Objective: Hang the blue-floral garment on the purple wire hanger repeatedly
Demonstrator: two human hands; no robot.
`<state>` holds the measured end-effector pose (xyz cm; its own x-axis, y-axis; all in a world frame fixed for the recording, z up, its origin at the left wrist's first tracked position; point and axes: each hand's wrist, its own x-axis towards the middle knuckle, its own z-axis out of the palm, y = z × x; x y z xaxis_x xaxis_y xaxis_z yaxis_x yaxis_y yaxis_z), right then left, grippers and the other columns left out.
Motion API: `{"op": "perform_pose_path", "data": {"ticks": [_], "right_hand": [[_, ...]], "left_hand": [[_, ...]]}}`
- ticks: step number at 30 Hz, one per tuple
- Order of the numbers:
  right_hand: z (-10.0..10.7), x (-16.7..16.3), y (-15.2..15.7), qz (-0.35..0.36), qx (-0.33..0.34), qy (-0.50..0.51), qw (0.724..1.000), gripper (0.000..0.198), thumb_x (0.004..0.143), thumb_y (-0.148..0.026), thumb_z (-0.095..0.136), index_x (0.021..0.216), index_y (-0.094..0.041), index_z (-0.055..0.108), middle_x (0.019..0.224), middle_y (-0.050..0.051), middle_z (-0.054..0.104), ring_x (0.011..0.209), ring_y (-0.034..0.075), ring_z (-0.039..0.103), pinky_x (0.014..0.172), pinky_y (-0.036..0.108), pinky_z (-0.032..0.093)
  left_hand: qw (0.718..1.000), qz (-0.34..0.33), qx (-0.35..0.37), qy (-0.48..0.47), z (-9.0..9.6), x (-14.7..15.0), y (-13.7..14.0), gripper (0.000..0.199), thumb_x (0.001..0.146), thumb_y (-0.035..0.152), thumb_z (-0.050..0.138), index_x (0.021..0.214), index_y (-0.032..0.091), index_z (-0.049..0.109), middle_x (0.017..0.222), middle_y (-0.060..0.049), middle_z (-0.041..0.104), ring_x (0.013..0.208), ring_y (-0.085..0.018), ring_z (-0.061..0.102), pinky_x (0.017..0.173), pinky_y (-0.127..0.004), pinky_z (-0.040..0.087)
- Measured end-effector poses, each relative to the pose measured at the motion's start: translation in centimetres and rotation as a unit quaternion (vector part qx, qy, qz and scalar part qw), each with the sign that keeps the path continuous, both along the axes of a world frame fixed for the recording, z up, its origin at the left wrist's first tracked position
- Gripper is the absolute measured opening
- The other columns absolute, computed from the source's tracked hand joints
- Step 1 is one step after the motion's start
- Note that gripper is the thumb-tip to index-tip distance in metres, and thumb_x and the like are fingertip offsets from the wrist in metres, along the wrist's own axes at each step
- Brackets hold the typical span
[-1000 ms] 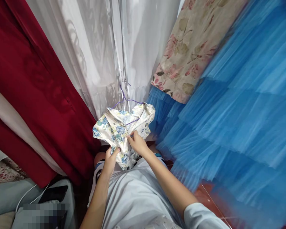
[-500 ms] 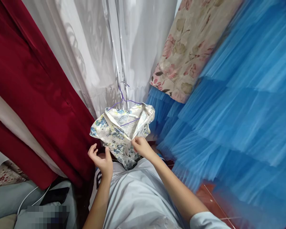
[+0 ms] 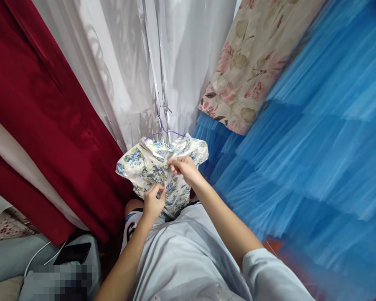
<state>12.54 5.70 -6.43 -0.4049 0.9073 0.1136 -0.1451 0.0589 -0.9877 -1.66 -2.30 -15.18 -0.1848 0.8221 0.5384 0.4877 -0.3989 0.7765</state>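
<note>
A white short-sleeved shirt [image 3: 138, 161] with blue and yellow flowers hangs in front of me on a purple hanger [image 3: 162, 129]. The hanger's hook meets shiny straps [image 3: 159, 75] that run down from above. My right hand [image 3: 184, 167] pinches the front edge of the shirt just below the collar, fingers closed. Lower down the front, my left hand [image 3: 155, 200] also pinches the cloth, thumb and forefinger together. The two front edges lie close to each other between my hands. The shirt's lower end reaches my lap.
A dark red curtain [image 3: 56, 108] and white sheer curtains [image 3: 194, 54] hang behind. To the right are a tiered blue tulle skirt [image 3: 301, 146] and a floral cloth [image 3: 241, 79]. At lower left, a dark flat device [image 3: 73, 253] and a white cable [image 3: 34, 259] lie on a grey seat [image 3: 6, 259].
My left hand came in from the side and closed on the shirt front. My right hand moved up towards the collar, and the wide neck opening drew together.
</note>
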Motion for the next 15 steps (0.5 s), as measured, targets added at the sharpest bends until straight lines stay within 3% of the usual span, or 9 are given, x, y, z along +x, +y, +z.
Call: {"op": "perform_pose_path", "data": {"ticks": [5,9,12,15], "right_hand": [[5.4,-2.2,3.4,-0.035,0.037,0.091,0.995,0.019,0.074,-0.027,0.064,0.063,-0.012,0.063,0.052,-0.001,0.058,0.04,0.005,0.043,0.038,0.017,0.029],[7.3,-3.0,3.4,-0.037,0.066,0.065,0.995,0.02,0.079,-0.023,0.061,0.062,-0.012,0.061,0.05,-0.001,0.058,0.038,0.005,0.043,0.038,0.017,0.031],[7.1,-2.6,2.2,-0.06,0.105,0.042,0.992,0.019,0.083,-0.023,0.058,0.067,-0.013,0.061,0.047,-0.002,0.057,0.036,0.006,0.042,0.037,0.018,0.031],[6.5,-2.0,1.4,-0.072,0.134,0.029,0.988,0.017,0.083,-0.025,0.059,0.069,-0.015,0.059,0.046,-0.003,0.056,0.037,0.007,0.043,0.04,0.019,0.035]], "left_hand": [[0.998,-0.033,-0.036,0.034,-0.6,-2.2,-0.3,0.013,0.081,0.027,0.062,0.069,0.022,0.06,0.072,-0.004,0.06,0.072,-0.02,0.057,0.073,-0.028,0.042],[0.997,-0.05,-0.061,0.01,-0.8,-3.2,-0.2,0.012,0.079,0.031,0.067,0.072,0.021,0.064,0.075,-0.004,0.063,0.075,-0.021,0.059,0.075,-0.029,0.043],[1.0,-0.025,0.01,0.008,1.7,-3.3,0.9,0.017,0.083,0.032,0.065,0.096,0.021,0.069,0.083,-0.005,0.065,0.08,-0.02,0.06,0.081,-0.03,0.044],[0.994,0.01,0.102,0.037,6.8,-2.8,2.8,0.034,0.092,0.032,0.055,0.123,0.021,0.061,0.082,-0.003,0.063,0.077,-0.017,0.06,0.082,-0.029,0.045]]}}
